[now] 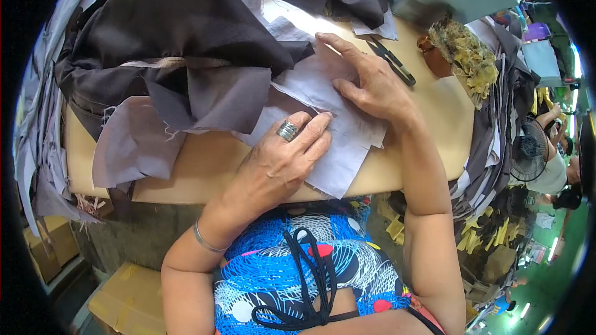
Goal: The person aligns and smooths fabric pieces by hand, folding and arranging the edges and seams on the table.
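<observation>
A light grey-lilac piece of cloth (344, 158) lies on the table, joined to or tucked against a dark brown fabric piece (180, 18); the exact join is hard to make out. My left hand (282, 155), with a wide silver ring, is closed in a pinch on the edge of the light cloth, along a fold or seam. To its upper right, my right hand (375, 80) rests on the same cloth with thumb and fingers apart. Dark thread snips (394, 63) lie on the table just beyond my right hand.
The tan table (441, 130) has a curved front edge. Frayed yellowish scraps and thread (469, 56) sit at its right by a brown container (433, 56). Grey cloth strips (46, 118) hang at left. Beyond are a black fan (529, 149) and other people. A cardboard box (127, 298) stands below.
</observation>
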Motion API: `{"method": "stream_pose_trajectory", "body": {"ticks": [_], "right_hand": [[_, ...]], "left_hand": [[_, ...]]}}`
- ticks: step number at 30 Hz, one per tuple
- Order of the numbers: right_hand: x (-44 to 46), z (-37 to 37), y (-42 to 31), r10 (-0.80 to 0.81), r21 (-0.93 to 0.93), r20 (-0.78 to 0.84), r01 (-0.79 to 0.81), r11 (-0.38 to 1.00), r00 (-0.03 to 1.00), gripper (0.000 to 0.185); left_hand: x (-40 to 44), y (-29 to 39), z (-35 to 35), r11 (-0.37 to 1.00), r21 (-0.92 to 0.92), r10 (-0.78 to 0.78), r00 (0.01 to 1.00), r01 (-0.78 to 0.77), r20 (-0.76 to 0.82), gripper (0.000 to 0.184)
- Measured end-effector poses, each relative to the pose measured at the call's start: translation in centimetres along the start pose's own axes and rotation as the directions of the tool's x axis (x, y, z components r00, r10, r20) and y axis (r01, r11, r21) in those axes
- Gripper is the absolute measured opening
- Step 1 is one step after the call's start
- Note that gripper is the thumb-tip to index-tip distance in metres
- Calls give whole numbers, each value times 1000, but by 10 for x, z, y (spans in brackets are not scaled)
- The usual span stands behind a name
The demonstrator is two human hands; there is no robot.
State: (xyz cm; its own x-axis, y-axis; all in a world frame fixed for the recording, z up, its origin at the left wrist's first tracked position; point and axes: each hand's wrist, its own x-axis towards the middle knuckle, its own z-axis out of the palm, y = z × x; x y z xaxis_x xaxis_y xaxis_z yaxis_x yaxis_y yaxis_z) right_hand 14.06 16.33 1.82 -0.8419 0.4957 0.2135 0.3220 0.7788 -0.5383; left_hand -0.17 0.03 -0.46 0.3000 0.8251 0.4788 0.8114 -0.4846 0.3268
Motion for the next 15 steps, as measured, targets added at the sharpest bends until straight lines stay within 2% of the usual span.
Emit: {"method": "stream_pose_trajectory", "body": {"ticks": [5, 12, 15], "right_hand": [[0, -1, 3, 43, -17, 38, -43, 999, 998, 72], [0, 1, 1, -64, 18, -32, 65, 998, 997, 70], [2, 0, 5, -103, 110, -88, 113, 988, 991, 68]], "left_hand": [[0, 0, 3, 1000, 1, -2, 999, 2, -37, 26], [-1, -1, 5, 1000, 27, 16, 1000, -15, -17, 28], [-2, -1, 6, 1000, 28, 15, 999, -14, -29, 29]]}}
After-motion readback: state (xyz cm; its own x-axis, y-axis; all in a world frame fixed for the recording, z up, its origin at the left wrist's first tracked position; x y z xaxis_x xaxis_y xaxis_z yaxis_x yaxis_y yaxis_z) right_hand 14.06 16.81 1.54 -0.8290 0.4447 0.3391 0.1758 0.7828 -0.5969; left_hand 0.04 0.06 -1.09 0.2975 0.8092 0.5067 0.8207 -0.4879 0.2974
